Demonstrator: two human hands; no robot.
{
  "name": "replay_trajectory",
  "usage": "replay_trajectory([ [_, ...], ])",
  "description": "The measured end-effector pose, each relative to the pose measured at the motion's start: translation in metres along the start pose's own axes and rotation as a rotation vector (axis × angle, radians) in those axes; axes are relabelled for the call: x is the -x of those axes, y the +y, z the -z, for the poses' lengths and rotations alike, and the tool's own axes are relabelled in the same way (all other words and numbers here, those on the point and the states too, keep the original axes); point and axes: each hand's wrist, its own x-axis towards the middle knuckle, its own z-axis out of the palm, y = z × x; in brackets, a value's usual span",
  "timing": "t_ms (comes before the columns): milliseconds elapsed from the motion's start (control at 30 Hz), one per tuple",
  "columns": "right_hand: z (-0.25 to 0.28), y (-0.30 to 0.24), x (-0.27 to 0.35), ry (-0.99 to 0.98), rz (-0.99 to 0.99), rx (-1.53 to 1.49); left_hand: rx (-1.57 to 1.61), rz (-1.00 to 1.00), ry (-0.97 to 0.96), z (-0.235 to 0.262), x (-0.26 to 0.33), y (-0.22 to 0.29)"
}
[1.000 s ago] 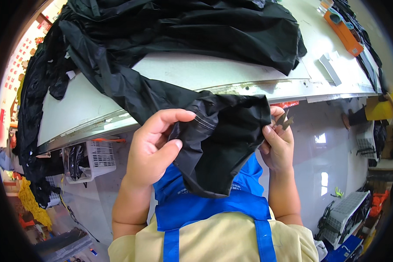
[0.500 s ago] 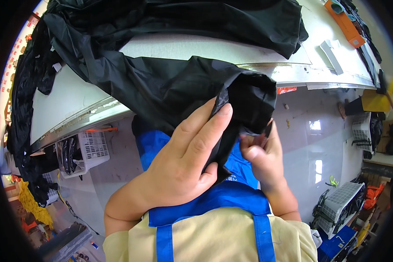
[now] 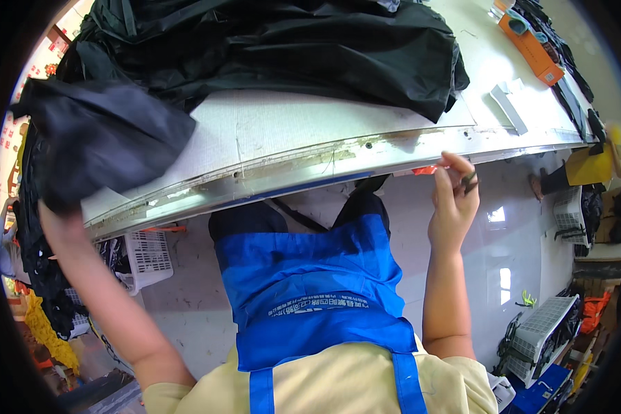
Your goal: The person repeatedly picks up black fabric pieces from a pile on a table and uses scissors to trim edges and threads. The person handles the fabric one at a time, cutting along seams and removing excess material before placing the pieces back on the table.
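Observation:
My left hand (image 3: 50, 215) is out at the far left, mostly buried in a black garment piece (image 3: 100, 141) that it grips and holds up over the table's left end. My right hand (image 3: 452, 200) is raised just below the front edge of the white table (image 3: 290, 131), its fingers closed around small dark thread snips (image 3: 469, 181). A large heap of black garments (image 3: 276, 48) covers the back of the table. I wear a blue apron (image 3: 310, 290) over a yellow shirt.
An orange box (image 3: 529, 43) and a grey strip (image 3: 508, 107) lie on the table's right part. A white basket (image 3: 145, 255) stands under the table at the left, another crate (image 3: 539, 337) on the floor at the right. More dark clothing hangs at the far left.
My left hand has swung the black garment piece from in front of my chest out to the far left. My right hand has let the fabric go and stays by the table edge with the snips.

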Motion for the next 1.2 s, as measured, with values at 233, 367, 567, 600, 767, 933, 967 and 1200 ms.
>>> replay_trajectory([
  [233,-0.031,-0.016,-0.046,0.057,0.086,0.112,0.335,-0.071,0.309,-0.015,-0.013,-0.001],
  [367,-0.025,0.0,-0.073,0.107,-0.085,0.12,0.189,0.002,-0.066,-0.159,0.044,0.017],
  [567,-0.034,-0.016,-0.034,-0.049,-0.02,-0.209,-0.882,-0.302,-0.8,-0.247,0.058,0.008],
  [600,-0.038,-0.026,-0.02,-0.086,0.017,-0.149,-0.799,-0.495,-0.695,-0.248,0.054,0.005],
  [767,-0.057,-0.06,0.006,-0.453,0.636,0.215,-0.086,-0.306,-0.643,-0.276,0.074,0.053],
  [933,-0.065,-0.058,0.02,-0.505,0.715,0.207,-0.235,-0.426,-0.534,-0.279,0.071,0.038],
  [967,-0.063,-0.06,0.019,-0.442,0.72,0.15,-0.219,-0.44,-0.492,-0.277,0.073,0.034],
  [1200,-0.05,-0.066,0.002,-0.256,0.352,0.356,-0.179,-0.496,-0.368,-0.26,0.083,0.035],
])
